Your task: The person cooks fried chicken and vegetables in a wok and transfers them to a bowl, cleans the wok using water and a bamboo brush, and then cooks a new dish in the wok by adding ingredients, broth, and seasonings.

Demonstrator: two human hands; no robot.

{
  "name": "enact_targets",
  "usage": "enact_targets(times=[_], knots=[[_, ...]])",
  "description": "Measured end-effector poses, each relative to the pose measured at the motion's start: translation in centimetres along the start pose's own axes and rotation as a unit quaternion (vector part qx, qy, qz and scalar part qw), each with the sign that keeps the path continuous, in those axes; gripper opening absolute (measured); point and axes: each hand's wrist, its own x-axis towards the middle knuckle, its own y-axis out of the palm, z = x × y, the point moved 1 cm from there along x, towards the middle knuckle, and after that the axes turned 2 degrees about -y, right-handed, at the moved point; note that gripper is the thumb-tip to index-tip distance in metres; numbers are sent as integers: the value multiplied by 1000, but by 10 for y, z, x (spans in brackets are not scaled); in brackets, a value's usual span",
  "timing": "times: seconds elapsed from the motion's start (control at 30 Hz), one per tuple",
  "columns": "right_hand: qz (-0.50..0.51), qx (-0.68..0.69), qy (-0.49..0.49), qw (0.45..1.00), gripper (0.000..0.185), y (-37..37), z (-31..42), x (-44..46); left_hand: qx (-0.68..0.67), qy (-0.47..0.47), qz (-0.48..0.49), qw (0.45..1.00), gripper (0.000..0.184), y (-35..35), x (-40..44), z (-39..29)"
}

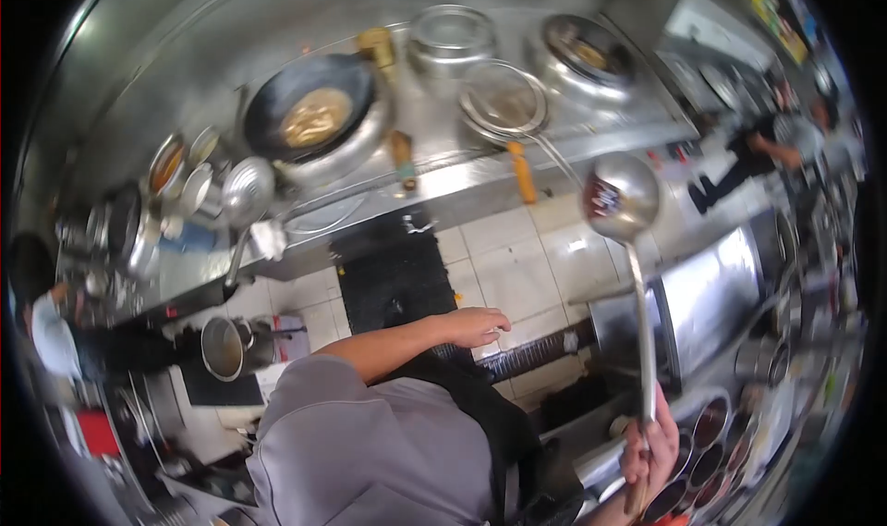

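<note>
My right hand [651, 447] is closed around the long handle of a metal ladle [621, 193]. The ladle's bowl points away from me over the floor and holds a small amount of dark reddish stuff. In front of my body, my left hand [473, 326] hangs over the floor with loosely bent fingers, and I see nothing in it. A dark wok [263, 110] on the left burner contains brownish food in liquid [317, 117]. On the counter, a round strainer [504, 98] rests with its handle toward the ladle.
Another wok [565, 36] stands at the back right. Left of the big wok are several pots and a perforated ladle [248, 191]. Sauce containers [710, 422] line my right side. People stand at far left [57, 336] and far right [795, 142]. A black mat [393, 281] covers some floor tiles.
</note>
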Motion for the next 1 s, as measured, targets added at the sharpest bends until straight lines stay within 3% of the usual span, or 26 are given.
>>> enact_targets(times=[0.1, 0.17, 0.23, 0.27, 0.3, 0.33, 0.37, 0.4, 0.47, 0.5, 0.53, 0.57, 0.67, 0.7, 0.73, 0.77, 0.8, 0.87, 0.93, 1.0], knots=[[120, -50, 68, 989, 62, 104, -47, 107, -14, -51, -114, 992, 33, -44, -82, 34], [176, -124, 99, 972, 61, 193, -84, 167, -19, -44, -357, 933, 29, -79, -148, 58], [229, -211, 104, 945, 61, 285, -132, 225, 14, -104, -566, 818, 30, -124, -227, 80], [247, -280, 93, 923, 61, 329, -159, 255, 43, -133, -677, 722, 30, -148, -271, 98], [280, -337, 66, 896, 61, 370, -190, 286, -105, -266, -721, 631, 32, -166, -319, 125], [303, -392, 39, 868, 60, 405, -222, 318, 15, -268, -809, 523, 43, -180, -369, 160], [325, -405, 30, 854, 61, 439, -252, 347, -1, -260, -843, 470, 59, -191, -433, 206], [347, -417, 18, 840, 62, 470, -283, 376, 13, -303, -873, 382, 79, -205, -483, 233], [344, -555, -94, 752, 64, 509, -341, 440, 55, -403, -864, 297, 114, -220, -568, 292], [336, -561, -90, 751, 64, 515, -362, 465, 92, -412, -860, 285, 125, -216, -599, 335], [346, -627, -278, 641, 64, 519, -377, 489, 46, -392, -871, 292, 134, -219, -617, 360], [340, -660, -450, 496, 64, 529, -389, 501, 13, -368, -877, 308, 137, -226, -624, 372], [299, -740, -400, 451, 63, 559, -371, 453, 7, -365, -878, 311, 139, -238, -633, 407], [286, -764, -382, 434, 63, 577, -356, 433, -6, -340, -896, 286, 137, -245, -630, 408], [290, -751, -207, 555, 65, 603, -332, 411, -18, -314, -913, 259, 135, -252, -629, 408], [277, -704, -21, 653, 67, 615, -323, 400, 14, -376, -903, 206, 124, -257, -631, 411], [271, -706, -16, 654, 67, 615, -321, 415, 9, -378, -901, 214, 124, -260, -634, 413], [275, -404, 200, 849, 69, 610, -318, 466, -35, -431, -881, 191, 114, -265, -643, 416], [257, -393, 199, 860, 69, 594, -346, 486, -15, -432, -882, 190, 104, -261, -646, 415], [344, -640, -206, 655, 64, 558, -376, 499, -77, -320, -917, 225, 102, -256, -648, 392]])
